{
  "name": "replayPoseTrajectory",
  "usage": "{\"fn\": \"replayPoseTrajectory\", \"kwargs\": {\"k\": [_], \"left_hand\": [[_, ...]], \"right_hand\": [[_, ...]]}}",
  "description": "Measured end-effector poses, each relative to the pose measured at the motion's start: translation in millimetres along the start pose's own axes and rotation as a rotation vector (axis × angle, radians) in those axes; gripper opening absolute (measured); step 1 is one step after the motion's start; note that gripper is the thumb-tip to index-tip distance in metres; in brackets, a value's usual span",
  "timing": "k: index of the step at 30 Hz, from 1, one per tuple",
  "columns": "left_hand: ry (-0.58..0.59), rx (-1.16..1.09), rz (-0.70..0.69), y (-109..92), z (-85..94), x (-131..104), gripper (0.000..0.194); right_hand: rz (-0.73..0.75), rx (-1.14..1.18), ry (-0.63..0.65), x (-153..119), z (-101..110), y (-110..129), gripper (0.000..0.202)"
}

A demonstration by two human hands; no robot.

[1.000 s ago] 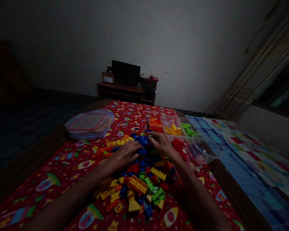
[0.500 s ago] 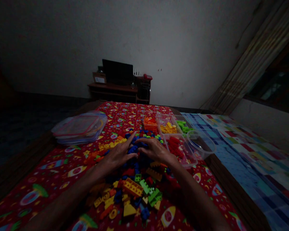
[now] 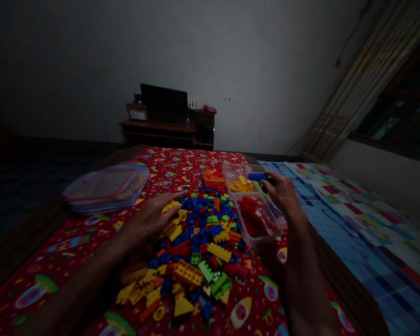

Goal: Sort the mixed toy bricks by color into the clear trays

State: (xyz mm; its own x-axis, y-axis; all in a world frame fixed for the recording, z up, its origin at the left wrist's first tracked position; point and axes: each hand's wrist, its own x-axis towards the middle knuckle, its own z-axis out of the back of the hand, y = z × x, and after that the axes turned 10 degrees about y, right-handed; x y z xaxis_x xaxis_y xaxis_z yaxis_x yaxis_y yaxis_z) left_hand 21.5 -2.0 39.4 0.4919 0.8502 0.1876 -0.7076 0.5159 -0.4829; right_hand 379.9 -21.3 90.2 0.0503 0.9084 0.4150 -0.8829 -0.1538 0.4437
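Note:
My right hand (image 3: pixel 283 190) pinches a long blue toy brick (image 3: pixel 257 177) between thumb and fingers, above the clear containers on the right. Under it are partly hidden green bricks. My left hand (image 3: pixel 159 210) rests at the left edge of a heap of mixed toy bricks (image 3: pixel 196 224), fingers stretched and apart, next to some yellow bricks (image 3: pixel 173 228). Beside the heap, one clear container (image 3: pixel 252 240) has red bricks (image 3: pixel 250 212), another holds yellow bricks (image 3: pixel 241 184), and a third holds orange bricks (image 3: pixel 213 177).
A stack of clear lids (image 3: pixel 107 186) lies on the left of the red patterned cloth (image 3: pixel 101 254). A round clear tub (image 3: pixel 303 207) stands behind my right hand. Against the wall, a desk (image 3: pixel 157 128) carries a dark monitor (image 3: pixel 164 109). Checked bedding (image 3: pixel 364 219) spreads on the right.
My right hand has moved from the heap's far part to the containers on the right, carrying a blue brick. My left hand has shifted slightly left. The view has turned slightly.

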Motion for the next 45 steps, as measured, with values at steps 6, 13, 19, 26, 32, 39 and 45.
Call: {"fn": "replayPoseTrajectory", "kwargs": {"k": [6, 13, 19, 26, 32, 39, 45], "left_hand": [[0.01, 0.027, 0.118, 34.8, 12.9, 4.1, 0.048], [0.105, 0.063, 0.022, 30.6, -0.7, 3.5, 0.049], [0.144, 0.129, -0.314, 23.0, -39.2, 2.6, 0.036], [0.145, 0.2, -0.313, 18.9, -54.8, -3.3, 0.03], [0.13, 0.102, -0.27, 17.2, -60.9, -8.1, 0.022], [0.208, 0.008, -0.17, 5.2, -52.9, -2.6, 0.013], [0.163, 0.016, -0.154, -2.8, -44.7, 0.4, 0.033]], "right_hand": [[-0.28, -0.233, -0.039, -25.4, 26.0, -73.7, 0.025], [-0.301, -0.26, 0.03, -27.5, 30.0, -73.9, 0.025], [0.062, -0.088, 0.262, -8.4, 6.5, 12.8, 0.019], [0.562, -0.287, 0.693, -65.4, -66.3, 92.4, 0.022], [0.627, -0.203, 0.533, -70.7, -87.5, 75.1, 0.013], [0.535, -0.061, 0.358, -44.1, -96.6, 68.1, 0.025], [0.522, -0.186, 0.543, -36.5, -123.4, 77.8, 0.022]]}}
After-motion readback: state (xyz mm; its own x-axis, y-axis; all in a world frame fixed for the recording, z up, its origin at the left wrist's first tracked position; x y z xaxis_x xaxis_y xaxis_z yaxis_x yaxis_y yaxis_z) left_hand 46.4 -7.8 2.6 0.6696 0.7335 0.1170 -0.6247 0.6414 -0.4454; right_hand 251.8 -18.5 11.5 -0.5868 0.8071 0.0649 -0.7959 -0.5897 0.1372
